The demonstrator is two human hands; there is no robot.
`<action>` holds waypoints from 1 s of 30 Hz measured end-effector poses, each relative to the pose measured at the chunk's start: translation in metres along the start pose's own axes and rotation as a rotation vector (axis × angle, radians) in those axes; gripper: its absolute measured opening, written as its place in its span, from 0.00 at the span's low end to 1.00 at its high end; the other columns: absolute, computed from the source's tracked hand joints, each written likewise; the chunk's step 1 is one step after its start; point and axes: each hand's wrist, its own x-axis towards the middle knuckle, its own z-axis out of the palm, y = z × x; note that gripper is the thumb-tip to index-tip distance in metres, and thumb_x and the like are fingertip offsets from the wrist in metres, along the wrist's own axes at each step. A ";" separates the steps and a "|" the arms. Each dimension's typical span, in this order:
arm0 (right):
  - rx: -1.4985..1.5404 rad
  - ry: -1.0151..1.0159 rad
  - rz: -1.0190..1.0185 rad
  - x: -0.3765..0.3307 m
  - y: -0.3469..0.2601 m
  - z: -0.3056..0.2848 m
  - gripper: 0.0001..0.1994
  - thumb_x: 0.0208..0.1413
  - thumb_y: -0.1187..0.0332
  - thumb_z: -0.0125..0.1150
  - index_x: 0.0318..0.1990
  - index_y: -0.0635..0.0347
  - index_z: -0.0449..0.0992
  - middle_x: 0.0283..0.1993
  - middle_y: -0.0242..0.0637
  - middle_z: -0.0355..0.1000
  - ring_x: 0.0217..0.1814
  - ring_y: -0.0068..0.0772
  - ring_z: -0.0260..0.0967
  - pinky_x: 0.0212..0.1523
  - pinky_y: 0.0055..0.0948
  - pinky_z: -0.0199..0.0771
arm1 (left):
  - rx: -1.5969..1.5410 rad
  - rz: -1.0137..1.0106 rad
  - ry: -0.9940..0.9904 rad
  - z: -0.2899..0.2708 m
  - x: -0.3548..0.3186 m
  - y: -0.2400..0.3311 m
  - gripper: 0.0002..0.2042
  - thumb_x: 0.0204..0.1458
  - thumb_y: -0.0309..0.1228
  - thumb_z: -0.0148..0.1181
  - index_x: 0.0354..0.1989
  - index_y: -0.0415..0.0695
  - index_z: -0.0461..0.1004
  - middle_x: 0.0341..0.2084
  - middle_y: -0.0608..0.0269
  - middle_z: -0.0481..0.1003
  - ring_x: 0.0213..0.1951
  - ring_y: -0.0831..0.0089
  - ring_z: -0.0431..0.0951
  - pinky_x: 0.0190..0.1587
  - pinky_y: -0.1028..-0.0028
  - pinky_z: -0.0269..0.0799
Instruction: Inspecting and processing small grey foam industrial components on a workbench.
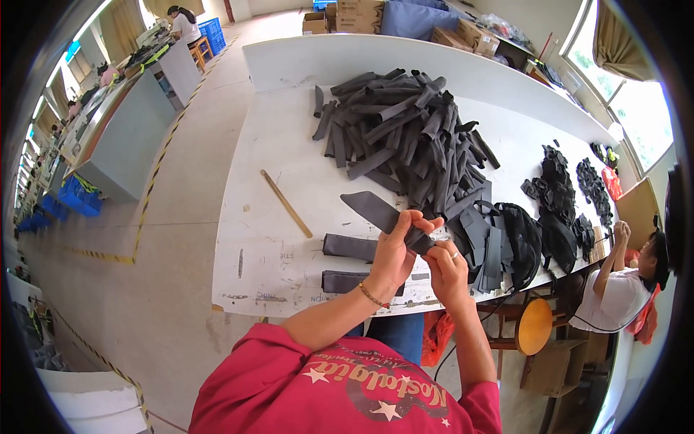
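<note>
Left hand [394, 252] and right hand [447, 270] at the grip: two in all. Dark strip [371, 209] held in them: one visible. Folded dark bundles [350, 247], left of the grip: two. Wooden stick [285, 204], farther left: one. Heap of dark rolls [405, 130], beyond the grip: one; rolls overlapping, uncountable. Orange-topped stool [535, 327], right of the grip: one. Co-worker [614, 298], far right: one.
</note>
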 end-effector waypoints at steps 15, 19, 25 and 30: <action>0.044 -0.028 0.125 0.001 -0.006 0.007 0.07 0.49 0.82 0.62 0.35 0.66 0.71 0.35 0.45 0.71 0.35 0.50 0.71 0.36 0.36 0.71 | -0.020 -0.044 0.029 -0.009 0.002 -0.006 0.15 0.63 0.41 0.52 0.41 0.40 0.72 0.33 0.57 0.79 0.53 0.57 0.75 0.60 0.61 0.66; 0.413 0.126 0.500 0.007 -0.019 0.018 0.06 0.53 0.80 0.61 0.33 0.66 0.69 0.38 0.35 0.68 0.38 0.29 0.67 0.39 0.25 0.68 | 0.122 0.044 -0.022 -0.009 0.008 0.003 0.16 0.65 0.41 0.47 0.43 0.40 0.73 0.37 0.52 0.79 0.55 0.55 0.74 0.60 0.59 0.66; 0.654 0.464 0.576 0.000 -0.023 0.034 0.06 0.55 0.76 0.63 0.33 0.62 0.70 0.43 0.32 0.63 0.43 0.21 0.62 0.41 0.21 0.66 | 0.138 0.070 -0.078 -0.006 0.017 0.018 0.16 0.65 0.42 0.45 0.43 0.41 0.72 0.40 0.53 0.79 0.59 0.55 0.69 0.65 0.58 0.61; 1.108 0.323 0.920 0.010 -0.024 0.032 0.09 0.63 0.66 0.56 0.42 0.65 0.73 0.43 0.31 0.69 0.47 0.21 0.67 0.40 0.24 0.74 | 0.136 -0.029 -0.171 -0.008 0.013 0.018 0.17 0.62 0.43 0.51 0.46 0.40 0.73 0.45 0.50 0.78 0.58 0.55 0.71 0.65 0.60 0.61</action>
